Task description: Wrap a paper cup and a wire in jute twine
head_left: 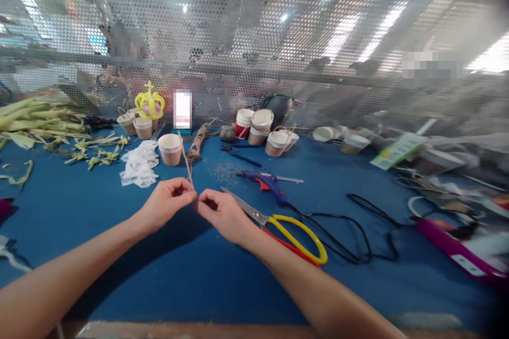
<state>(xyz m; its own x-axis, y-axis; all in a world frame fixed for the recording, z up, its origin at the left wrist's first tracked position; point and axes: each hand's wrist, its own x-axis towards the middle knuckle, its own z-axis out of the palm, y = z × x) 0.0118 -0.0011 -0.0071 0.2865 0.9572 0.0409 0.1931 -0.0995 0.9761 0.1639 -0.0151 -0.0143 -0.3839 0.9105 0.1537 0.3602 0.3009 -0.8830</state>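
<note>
A thin strand of brown twine (185, 158) rises from the fingertips of my left hand (169, 204), which is closed in a pinch on it. My right hand (223, 215) is pinched too, its fingertips meeting the left ones where the strand comes down; the strand's end is hidden between the fingers. Just beyond the hands stand a small paper-lined pot (170, 150) wrapped in brown cloth and a wound bundle of twine (197, 144). Partly behind my right forearm lie large scissors (296, 230) with yellow and red handles, their blades spread slightly.
A blue glue gun (264, 182) trails a black cord (358, 241) rightward. Pliers (242, 155), several pots (277, 143), crumpled white cloth (139, 164), dried husks (35, 116), a yellow crown ornament (149, 103) and a lit phone (183, 110) line the back. A perforated metal screen (246, 26) rises behind.
</note>
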